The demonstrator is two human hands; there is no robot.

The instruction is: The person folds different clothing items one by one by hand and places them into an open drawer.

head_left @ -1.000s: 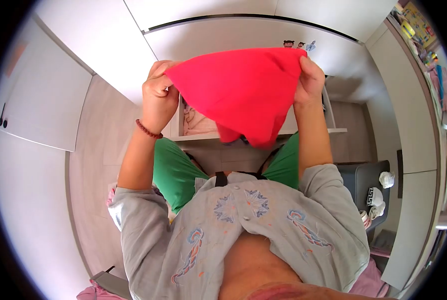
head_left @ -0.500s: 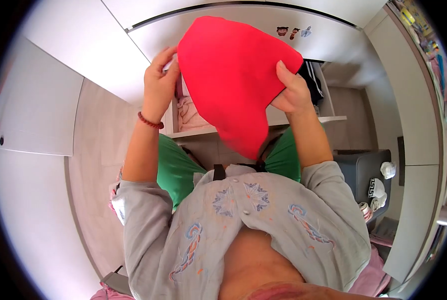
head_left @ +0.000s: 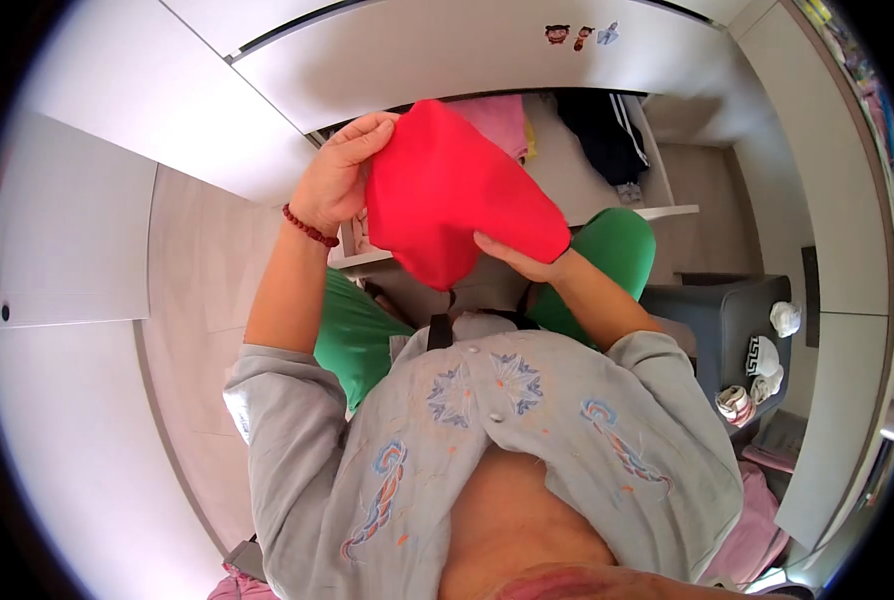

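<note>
A red cloth [head_left: 452,190] hangs between my hands above an open drawer [head_left: 557,190]. My left hand [head_left: 352,165], with a beaded bracelet at its wrist, pinches the cloth's upper left edge between thumb and fingers. Lower on the right side, my right hand [head_left: 522,255] holds the cloth, thumb on its front; the other fingers are largely hidden behind it. Inside the drawer, pink cloth [head_left: 492,120] lies behind the red one, and dark clothing with white stripes [head_left: 602,135] sits at the right.
White cabinet fronts [head_left: 397,55] with small stickers rise beyond the drawer. At the right stands a dark grey box-like seat [head_left: 712,310] with several rolled white items [head_left: 764,355] on it. Pink fabric [head_left: 752,525] lies at the lower right.
The red cloth has gone from spread wide to more gathered and lower. My right hand has moved down and left, my left hand has closed on the edge, and more of the drawer shows.
</note>
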